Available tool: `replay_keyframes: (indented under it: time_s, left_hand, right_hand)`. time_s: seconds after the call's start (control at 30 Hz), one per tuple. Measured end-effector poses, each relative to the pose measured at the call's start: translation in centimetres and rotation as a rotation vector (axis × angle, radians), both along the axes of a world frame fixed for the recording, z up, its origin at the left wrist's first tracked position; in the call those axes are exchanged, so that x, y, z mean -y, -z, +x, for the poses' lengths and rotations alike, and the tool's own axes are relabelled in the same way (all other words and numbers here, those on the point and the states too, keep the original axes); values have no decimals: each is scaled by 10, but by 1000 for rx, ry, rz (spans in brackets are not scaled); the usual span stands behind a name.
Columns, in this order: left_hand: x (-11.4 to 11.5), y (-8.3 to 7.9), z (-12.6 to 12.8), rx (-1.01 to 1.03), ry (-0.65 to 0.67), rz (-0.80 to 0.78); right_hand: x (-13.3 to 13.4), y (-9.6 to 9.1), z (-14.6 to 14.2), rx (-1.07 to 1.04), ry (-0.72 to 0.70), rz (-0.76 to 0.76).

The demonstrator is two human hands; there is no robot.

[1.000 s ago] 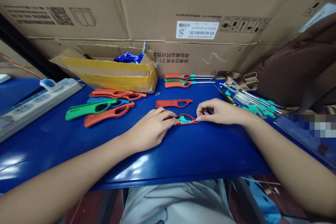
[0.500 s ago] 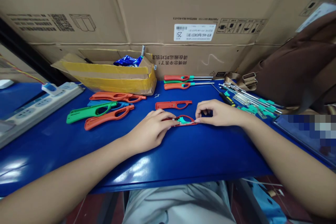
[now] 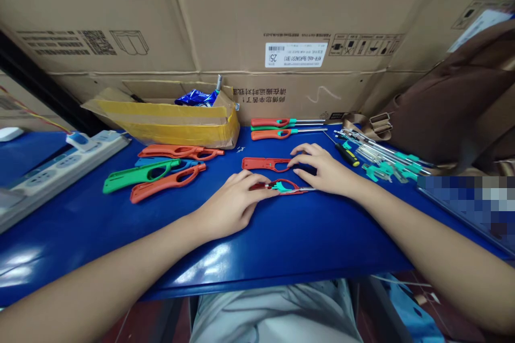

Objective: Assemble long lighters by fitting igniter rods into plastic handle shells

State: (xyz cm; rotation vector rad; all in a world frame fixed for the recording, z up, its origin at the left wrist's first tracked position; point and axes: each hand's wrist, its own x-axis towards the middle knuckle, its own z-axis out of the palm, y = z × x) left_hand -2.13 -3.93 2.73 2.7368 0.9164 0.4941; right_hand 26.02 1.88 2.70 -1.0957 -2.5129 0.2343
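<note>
My left hand (image 3: 237, 201) holds a red lighter handle half (image 3: 298, 188) near the middle of the table, thumb and fingers closed on its left part. Inside that half sits a teal trigger piece (image 3: 282, 187), and a thin metal rod (image 3: 309, 189) extends from its right end. The hand hides the half's left end. My right hand (image 3: 316, 168) is at the right end of a second red handle half (image 3: 259, 163), which lies just behind. Its index finger and thumb are around that end, with the other fingers spread above.
Orange, green and blue handle shells (image 3: 140, 176) lie to the left, near a power strip (image 3: 60, 171). Behind are a taped carton (image 3: 173, 126) and several long lighters (image 3: 269, 134). A screwdriver (image 3: 348, 154) and metal-rod parts with teal pieces (image 3: 386, 158) lie right.
My right hand has moved from the right end of the held half back to the second red half, which has shifted slightly. The rod now shows. My left hand stays in place.
</note>
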Motion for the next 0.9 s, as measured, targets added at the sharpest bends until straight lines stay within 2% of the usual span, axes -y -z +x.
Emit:
replay_keyframes:
  time_s: [0.43,0.53,0.7,0.9]
  left_hand:
    - [1,-2,1,-19,-4,2]
    - [1,-1,1,-25,-6,5]
    - [1,0,1,-43,-12,8]
    - [1,1,2,-52,-17,1]
  right_hand:
    - [2,-8,3,-42,-9,-39]
    - [6,-13,3,-57,-58,-43]
    - [15,-18,-1,-97,-204,-155]
    - [15,-15,-5,-78,-220,-222]
